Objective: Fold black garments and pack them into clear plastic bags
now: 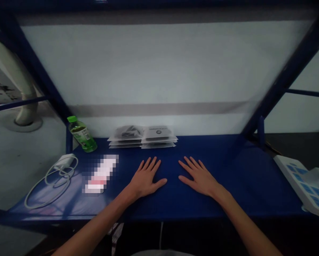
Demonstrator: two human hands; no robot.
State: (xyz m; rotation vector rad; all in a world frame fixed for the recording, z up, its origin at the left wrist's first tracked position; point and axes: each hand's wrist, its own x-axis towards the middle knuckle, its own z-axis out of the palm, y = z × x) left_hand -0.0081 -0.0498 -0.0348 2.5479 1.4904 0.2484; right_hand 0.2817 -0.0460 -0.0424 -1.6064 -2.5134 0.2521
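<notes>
My left hand (146, 177) lies palm down on the blue shelf (172, 202), its fingers spread and nothing in them. To its right, my right hand (199, 176) rests flat in the same way, thumb turned inward, also holding nothing. A gap of bare blue surface separates the two thumbs. Beyond the fingertips, two low stacks of flat clear plastic packets stand side by side against the back. The left stack (127, 135) shows dark contents, and the right stack (159, 135) has a grey printed face. My left hand is the closer one to both.
A green-capped drink bottle (82, 134) leans at the back left. Near it are a white charger (64, 161) with a looped cable and a pixelated pale strip (102, 174). At the right edge sits a white and blue pack (303, 181). Blue frame posts flank the shelf.
</notes>
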